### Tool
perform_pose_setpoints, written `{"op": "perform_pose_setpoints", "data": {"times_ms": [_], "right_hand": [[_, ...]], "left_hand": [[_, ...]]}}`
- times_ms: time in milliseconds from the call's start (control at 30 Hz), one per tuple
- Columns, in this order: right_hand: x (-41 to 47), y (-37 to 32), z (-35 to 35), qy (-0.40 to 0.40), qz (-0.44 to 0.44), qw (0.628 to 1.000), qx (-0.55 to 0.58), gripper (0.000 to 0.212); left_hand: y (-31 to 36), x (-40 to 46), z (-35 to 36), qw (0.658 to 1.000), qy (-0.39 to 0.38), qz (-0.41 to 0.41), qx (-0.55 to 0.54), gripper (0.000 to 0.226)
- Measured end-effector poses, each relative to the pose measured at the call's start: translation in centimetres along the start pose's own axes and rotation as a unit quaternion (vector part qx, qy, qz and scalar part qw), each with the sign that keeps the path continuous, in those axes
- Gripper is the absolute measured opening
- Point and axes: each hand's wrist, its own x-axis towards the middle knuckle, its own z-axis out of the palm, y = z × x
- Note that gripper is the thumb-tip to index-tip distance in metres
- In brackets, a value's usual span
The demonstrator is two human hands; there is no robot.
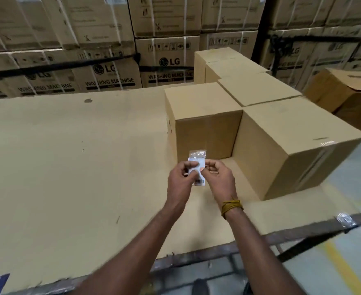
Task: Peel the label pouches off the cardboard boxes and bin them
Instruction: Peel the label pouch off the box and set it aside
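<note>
A clear label pouch (197, 155) with a white barcode slip inside is held up in front of the nearest cardboard box (205, 116). My left hand (180, 180) pinches its left side and my right hand (219, 177) pinches its right edge; fingers cover the pouch's middle. The pouch is off the box. A second plain box (292, 141) stands to the right of the first, with two more boxes (258, 88) behind them. No bin is in view.
The boxes stand on a wide cardboard-covered table (69, 156) with a metal front edge (303, 231). Stacked washing-machine cartons (111, 77) form a wall behind. Another brown box (345, 92) sits far right. Floor with a yellow line (343, 271) lies at lower right.
</note>
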Motion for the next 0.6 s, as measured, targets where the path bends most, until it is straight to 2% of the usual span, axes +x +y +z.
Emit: {"op": "perform_pose_setpoints", "data": {"times_ms": [133, 233, 400, 600], "right_hand": [[-7.2, 3.8, -1.8, 0.000, 0.019, 0.998, -0.053, 0.028], [-11.4, 6.2, -4.0, 0.016, -0.029, 0.992, -0.124, 0.023], [-16.4, 10.6, -8.9, 0.038, -0.085, 0.964, -0.250, 0.025], [-20.1, 16.3, -15.1, 0.021, -0.062, 0.963, -0.262, 0.028]], "left_hand": [[-4.2, -6.5, 0.2, 0.996, -0.007, -0.081, 0.028, 0.013], [-6.1, -10.6, 1.5, 0.992, -0.044, -0.112, 0.032, 0.003], [-8.3, -15.8, 5.1, 0.966, -0.108, -0.229, -0.052, 0.010], [-12.0, -19.9, 10.9, 0.926, -0.120, -0.346, -0.094, 0.013]]}}
